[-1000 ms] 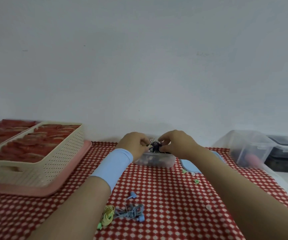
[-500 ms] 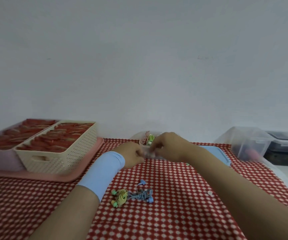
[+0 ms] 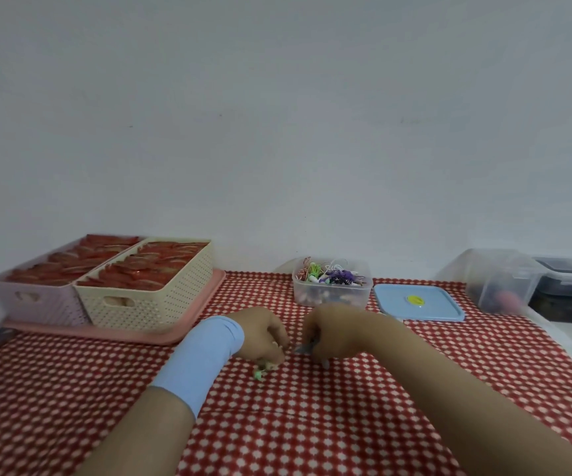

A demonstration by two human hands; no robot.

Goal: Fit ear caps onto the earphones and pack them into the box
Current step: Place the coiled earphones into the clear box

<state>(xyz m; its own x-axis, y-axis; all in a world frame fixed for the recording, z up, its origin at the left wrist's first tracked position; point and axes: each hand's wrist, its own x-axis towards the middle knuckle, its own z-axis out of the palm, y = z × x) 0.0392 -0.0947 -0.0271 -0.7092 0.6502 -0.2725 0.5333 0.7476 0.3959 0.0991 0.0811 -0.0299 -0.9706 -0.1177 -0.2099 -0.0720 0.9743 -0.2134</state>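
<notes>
Both hands have left the clear box, where they were working a second ago, and come down to the cloth on the near side of it. The left hand (image 3: pixel 264 338) now curls its fingers down onto the yellow-green earphones (image 3: pixel 263 370) and pinches them against the checked cloth (image 3: pixel 312 424), a green tip poking out just below the fingertips. Just right of that grip, almost touching it, the right hand (image 3: pixel 334 334) holds the blue-grey earphones (image 3: pixel 306 348) in its bent fingers, only a blurred sliver of them showing. A blue wristband (image 3: pixel 202 362) wraps the left forearm behind the grip. Beyond the two hands stands the clear box (image 3: pixel 331 297), open and heaped with coloured earphones, and its blue lid (image 3: pixel 418 304) lies flat to the right of it. Far left of the grip a cream basket (image 3: pixel 147 300) and a lilac basket (image 3: pixel 37 300) sit side by side on a pink tray (image 3: pixel 174 333); far right stand clear bins (image 3: pixel 497 280).
</notes>
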